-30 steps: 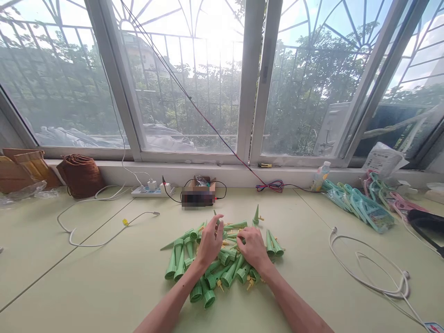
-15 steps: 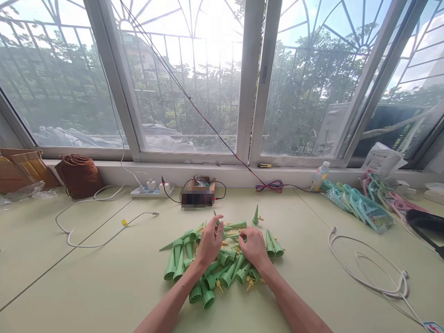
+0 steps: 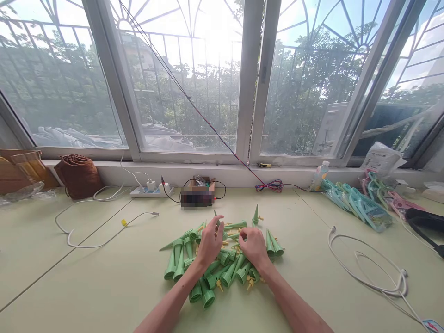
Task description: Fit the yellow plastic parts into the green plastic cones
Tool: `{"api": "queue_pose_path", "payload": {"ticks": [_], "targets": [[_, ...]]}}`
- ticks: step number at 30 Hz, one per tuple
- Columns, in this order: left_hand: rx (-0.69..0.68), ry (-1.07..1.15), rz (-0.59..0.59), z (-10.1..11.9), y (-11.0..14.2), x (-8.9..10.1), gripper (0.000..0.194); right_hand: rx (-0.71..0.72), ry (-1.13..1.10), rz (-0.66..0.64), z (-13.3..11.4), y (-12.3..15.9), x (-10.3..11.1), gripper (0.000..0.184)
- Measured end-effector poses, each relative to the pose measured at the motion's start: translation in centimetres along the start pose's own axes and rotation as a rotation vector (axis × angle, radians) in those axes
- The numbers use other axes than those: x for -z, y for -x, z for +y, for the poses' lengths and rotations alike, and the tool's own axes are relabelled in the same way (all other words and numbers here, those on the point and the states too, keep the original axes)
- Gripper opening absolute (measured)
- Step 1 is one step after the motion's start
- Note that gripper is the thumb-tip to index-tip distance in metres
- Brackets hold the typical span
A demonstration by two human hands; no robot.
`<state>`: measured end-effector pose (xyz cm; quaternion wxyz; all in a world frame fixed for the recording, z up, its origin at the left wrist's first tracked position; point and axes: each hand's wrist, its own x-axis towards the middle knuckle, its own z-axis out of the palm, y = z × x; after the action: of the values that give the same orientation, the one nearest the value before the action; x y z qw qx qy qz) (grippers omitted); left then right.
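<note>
A heap of green plastic watering spikes (image 3: 227, 276), hollow cones with open threaded ends, lies on the table in front of me. Small yellow valves (image 3: 219, 285) are scattered among them. My left hand (image 3: 211, 240), above the heap's middle, has its fingers closed around a green spike, whose tip (image 3: 215, 213) shows over the fingers. Over the heap's right side, my right hand (image 3: 253, 244) has its fingertips curled together; whatever they hold is hidden. One spike with a yellow valve in its side (image 3: 255, 216) stands upright just beyond my right hand.
A power strip (image 3: 152, 192) and a small box (image 3: 204, 184) sit by the window wall. White cables lie left (image 3: 100, 244) and right (image 3: 362, 280). On the right are a bottle (image 3: 319, 176) and teal plastic items (image 3: 369, 210); a brown drawstring bag (image 3: 79, 176) stands left.
Both hands stay nearly in place. The fingers of my right hand have shifted very slightly to the right; the heap looks the same.
</note>
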<state>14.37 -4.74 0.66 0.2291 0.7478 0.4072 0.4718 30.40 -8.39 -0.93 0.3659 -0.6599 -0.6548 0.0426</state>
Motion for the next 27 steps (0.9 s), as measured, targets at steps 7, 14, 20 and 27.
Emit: {"api": "queue_pose_path", "payload": {"ticks": [7, 14, 20, 27], "targets": [[0.013, 0.009, -0.012, 0.00, -0.05, -0.04, 0.034, -0.002, 0.010, -0.003, 0.03, -0.01, -0.02, 0.019], [0.000, -0.003, -0.012, 0.21, -0.02, 0.08, 0.035, 0.048, -0.005, 0.027, 0.25, 0.06, -0.26, 0.022], [-0.001, -0.025, -0.003, 0.29, -0.02, 0.16, 0.036, 0.101, -0.086, 0.046, 0.77, 0.12, -0.58, 0.024], [0.011, -0.030, -0.006, 0.16, -0.08, 0.17, 0.036, 0.126, -0.154, 0.057, 0.68, 0.24, -0.26, 0.024]]}}
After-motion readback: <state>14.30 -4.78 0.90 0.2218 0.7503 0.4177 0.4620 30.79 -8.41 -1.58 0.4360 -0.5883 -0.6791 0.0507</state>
